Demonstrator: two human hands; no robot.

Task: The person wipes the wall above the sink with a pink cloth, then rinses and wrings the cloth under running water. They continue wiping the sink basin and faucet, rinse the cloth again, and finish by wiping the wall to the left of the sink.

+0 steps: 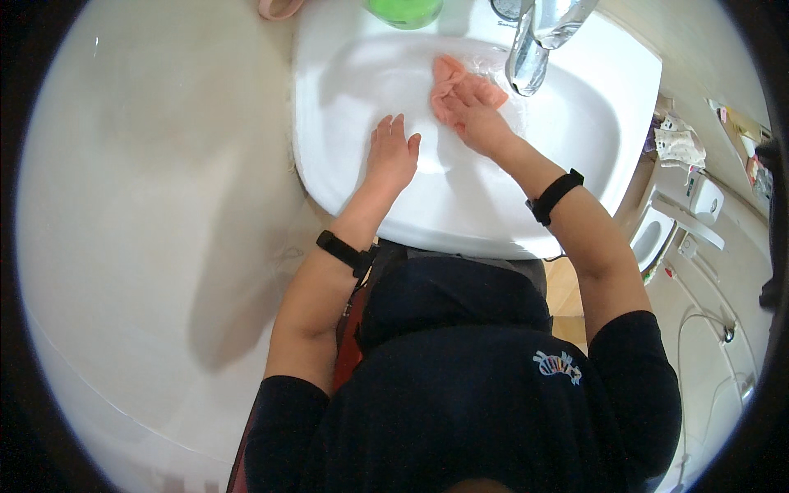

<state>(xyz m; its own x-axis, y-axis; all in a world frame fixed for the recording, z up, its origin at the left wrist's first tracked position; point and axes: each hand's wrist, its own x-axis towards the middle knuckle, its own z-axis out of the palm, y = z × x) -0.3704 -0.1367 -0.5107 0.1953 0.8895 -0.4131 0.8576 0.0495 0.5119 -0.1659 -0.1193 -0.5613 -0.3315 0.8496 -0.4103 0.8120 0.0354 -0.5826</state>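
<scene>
My right hand (pixel 485 127) is on a wet, crumpled pink cloth (pixel 449 77), its fingers gripping the near side. The cloth lies in the white ceramic washbasin (pixel 573 111), just left of the chrome faucet (pixel 529 65). Clear water (pixel 484 61) ripples around the cloth's far edge. My left hand (pixel 392 151) is over the near left part of the bowl, palm down and holding nothing, with the thumb spread from the fingers. Whether it touches the ceramic I cannot tell. Black straps circle both forearms.
A bottle of green liquid (pixel 405 11) stands on the basin's back rim, cut off by the picture's top. A pale tiled wall (pixel 154 154) borders the left side. Off to the right are a white toilet (pixel 652 237), a hanging patterned cloth (pixel 678 142) and a shower hose (pixel 681 345).
</scene>
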